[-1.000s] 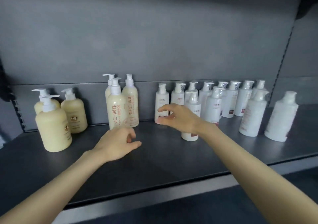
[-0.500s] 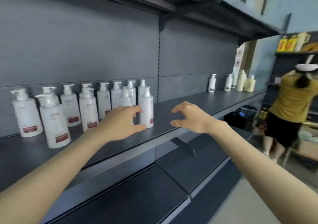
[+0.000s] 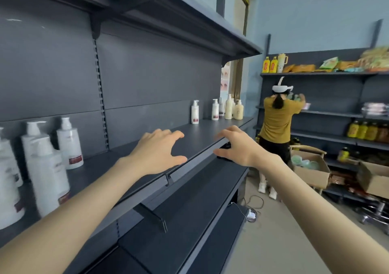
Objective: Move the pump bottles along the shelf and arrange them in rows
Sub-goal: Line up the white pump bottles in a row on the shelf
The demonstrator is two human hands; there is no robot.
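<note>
The white plastic pump bottles (image 3: 69, 145) stand clustered at the left of the dark grey metal shelf (image 3: 202, 132); a few more sit far along it. Both the left hand (image 3: 156, 151) and right hand (image 3: 237, 145) hover empty, fingers spread. Best reach the far bottles squarely, gripping bodies, not pumps. Since half a second ago, the view has swung right.

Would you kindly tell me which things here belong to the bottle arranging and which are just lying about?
Job: white pump bottles; far bottles; shelf; left hand; right hand, both empty.
Lying about: cardboard boxes; oil bottles; floor cable.
</note>
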